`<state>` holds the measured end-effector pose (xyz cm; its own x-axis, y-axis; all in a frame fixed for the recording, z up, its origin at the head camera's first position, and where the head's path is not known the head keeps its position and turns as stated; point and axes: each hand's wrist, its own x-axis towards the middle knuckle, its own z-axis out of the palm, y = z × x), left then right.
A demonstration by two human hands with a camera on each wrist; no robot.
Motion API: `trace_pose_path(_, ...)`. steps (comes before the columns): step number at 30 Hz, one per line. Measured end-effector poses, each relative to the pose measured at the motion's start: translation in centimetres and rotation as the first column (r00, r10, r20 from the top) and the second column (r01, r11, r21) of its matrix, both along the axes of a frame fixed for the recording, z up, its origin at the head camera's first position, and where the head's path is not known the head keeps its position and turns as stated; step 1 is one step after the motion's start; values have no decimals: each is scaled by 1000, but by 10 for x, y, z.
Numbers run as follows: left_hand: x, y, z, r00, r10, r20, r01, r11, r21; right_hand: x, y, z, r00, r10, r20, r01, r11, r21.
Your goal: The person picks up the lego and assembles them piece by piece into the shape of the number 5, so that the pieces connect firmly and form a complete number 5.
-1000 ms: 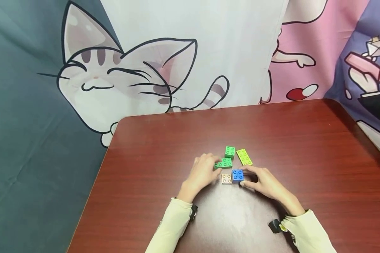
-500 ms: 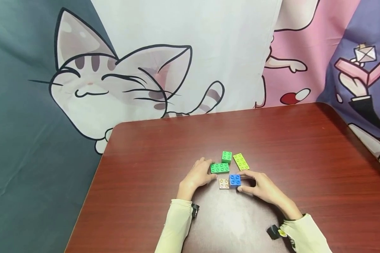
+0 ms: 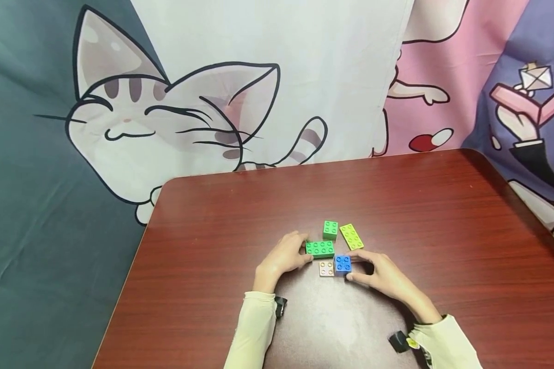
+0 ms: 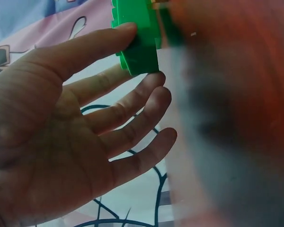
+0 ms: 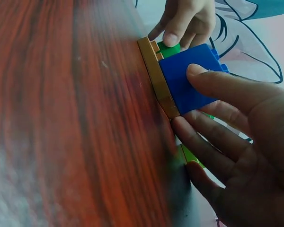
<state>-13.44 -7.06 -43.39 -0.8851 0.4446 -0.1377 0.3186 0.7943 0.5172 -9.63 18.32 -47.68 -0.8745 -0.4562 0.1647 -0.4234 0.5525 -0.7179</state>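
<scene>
The table (image 3: 212,230) stands before a cloth (image 3: 332,61). On it, near the middle, a base plate (image 3: 326,269) lies nearest the person, with a square brick (image 3: 342,265) on its right end. Behind the base plate is a long brick (image 3: 320,249); behind that, a small brick (image 3: 330,230) has a thin plate (image 3: 352,237) slanting to its right. The left hand (image 3: 283,253) is at the long brick's left end, the right hand (image 3: 383,271) at the square brick's right, 2 hands facing each other.

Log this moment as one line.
left hand: pinches long green brick; right hand: grips blue brick; blue brick: on tan brick
</scene>
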Motion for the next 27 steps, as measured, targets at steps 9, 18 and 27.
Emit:
trace_pose_path(9,5,-1,17,1000,9,18,-10,997,76,1,1,8,998,32,62,-2,905,-425)
trace_pose_path(18,13,7,35,990,-137,-17,138,976,167,13,-14,44,999,-38,19,42,919,-392)
trace_pose_path(27,13,11,36,984,-174,27,167,972,164,19,-23,50,982,-133,-135,88,951,-295)
